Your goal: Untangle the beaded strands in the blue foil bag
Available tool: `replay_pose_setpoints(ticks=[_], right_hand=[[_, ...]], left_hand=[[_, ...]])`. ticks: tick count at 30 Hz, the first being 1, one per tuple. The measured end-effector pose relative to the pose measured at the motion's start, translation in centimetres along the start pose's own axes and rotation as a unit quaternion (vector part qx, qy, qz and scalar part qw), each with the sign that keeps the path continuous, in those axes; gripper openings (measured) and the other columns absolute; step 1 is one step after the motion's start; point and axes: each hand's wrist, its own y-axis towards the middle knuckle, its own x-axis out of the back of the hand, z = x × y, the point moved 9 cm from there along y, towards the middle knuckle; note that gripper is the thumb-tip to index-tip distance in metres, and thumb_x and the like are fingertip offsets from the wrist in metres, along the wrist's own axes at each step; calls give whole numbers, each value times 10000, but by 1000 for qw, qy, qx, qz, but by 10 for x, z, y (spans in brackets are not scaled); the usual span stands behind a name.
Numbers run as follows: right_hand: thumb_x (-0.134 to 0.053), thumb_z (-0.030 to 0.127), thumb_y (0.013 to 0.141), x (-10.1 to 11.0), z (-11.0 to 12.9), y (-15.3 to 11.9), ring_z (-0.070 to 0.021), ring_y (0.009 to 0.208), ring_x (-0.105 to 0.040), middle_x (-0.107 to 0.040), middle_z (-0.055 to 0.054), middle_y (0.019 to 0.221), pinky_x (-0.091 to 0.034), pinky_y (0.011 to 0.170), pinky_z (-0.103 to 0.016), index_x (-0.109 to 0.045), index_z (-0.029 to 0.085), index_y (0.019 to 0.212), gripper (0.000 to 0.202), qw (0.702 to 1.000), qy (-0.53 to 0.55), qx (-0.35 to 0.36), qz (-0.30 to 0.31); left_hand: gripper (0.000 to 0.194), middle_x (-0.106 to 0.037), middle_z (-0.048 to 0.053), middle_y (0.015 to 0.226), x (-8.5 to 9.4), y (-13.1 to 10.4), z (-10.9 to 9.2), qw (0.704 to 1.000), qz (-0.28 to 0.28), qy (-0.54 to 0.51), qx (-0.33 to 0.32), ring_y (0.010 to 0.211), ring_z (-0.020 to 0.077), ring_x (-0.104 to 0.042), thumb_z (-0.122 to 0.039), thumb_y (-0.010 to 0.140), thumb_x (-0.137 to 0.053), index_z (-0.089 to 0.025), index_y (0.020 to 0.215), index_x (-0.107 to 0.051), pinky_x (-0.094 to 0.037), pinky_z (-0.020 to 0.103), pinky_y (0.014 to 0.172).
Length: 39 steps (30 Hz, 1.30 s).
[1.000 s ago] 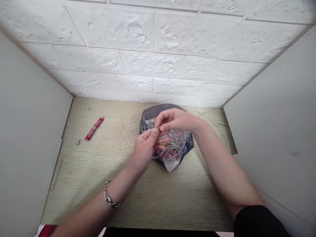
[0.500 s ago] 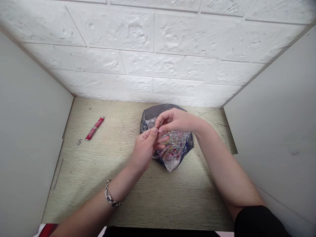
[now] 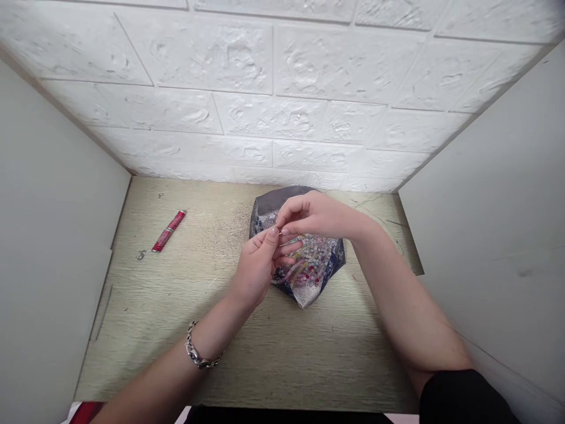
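My left hand is closed in a pinch, thumb against forefinger, its other fingers curving out to the right. From the upper right, my right hand meets it with thumb and forefinger pinched at the same spot. Whatever sits between the fingertips is too small to make out. Both hands are over a dark, open fabric pouch with a silvery lining. Inside the pouch lie many small beads in pink, red, white, yellow and pale green, partly covered by my hands.
On the left of the wooden table lies a red tube-shaped item. Small silvery metal pieces lie near it. Grey panels stand on both sides, and a white brick-patterned wall closes the back.
Almost nothing differs. Both hands keep the same pinch at the same spot over the pouch, with only a slight shift of the whole view.
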Motion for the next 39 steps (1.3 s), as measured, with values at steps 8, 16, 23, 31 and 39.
replay_pose_setpoints(ticks=[8,16,23,31,39], right_hand=[[-582,206,661,3,7,-2,-117,763,-573,-631,-9,792,-437,698,-247,-656,164,714,100,998,-59,28,-28],[-545,186,693,12,24,-12,-97,723,-542,-611,1,769,-391,659,-233,-629,154,708,91,988,-128,45,-69],[-496,259,744,14,31,-16,-82,642,-495,-584,1,714,-334,589,-228,-588,135,754,155,993,-97,34,-61],[-484,329,771,19,25,-14,-72,614,-457,-550,17,685,-318,582,-220,-574,138,757,212,991,-106,33,-69],[-424,119,759,21,-37,-7,-132,800,-561,-656,-30,895,-376,678,-225,-658,201,888,280,936,-317,-148,-29]], left_hand=[[226,-688,47,720,-1,0,0,1000,21,16,6,672,127,-648,-348,735,-600,-128,761,-647,-489,165,487],[189,-681,34,738,-3,0,-2,999,27,-10,16,647,125,-632,-323,712,-607,-149,766,-655,-466,179,483],[332,-646,52,784,-9,-1,-13,995,78,-63,-7,702,133,-580,-410,728,-501,-134,663,-674,-469,222,537],[157,-596,9,646,-9,0,-14,996,81,-6,-29,591,64,-522,-278,678,-629,-132,624,-647,-449,180,586],[117,-308,-86,459,5,2,-16,999,5,-30,26,324,0,-194,-244,726,-540,-155,653,-522,-117,118,297]])
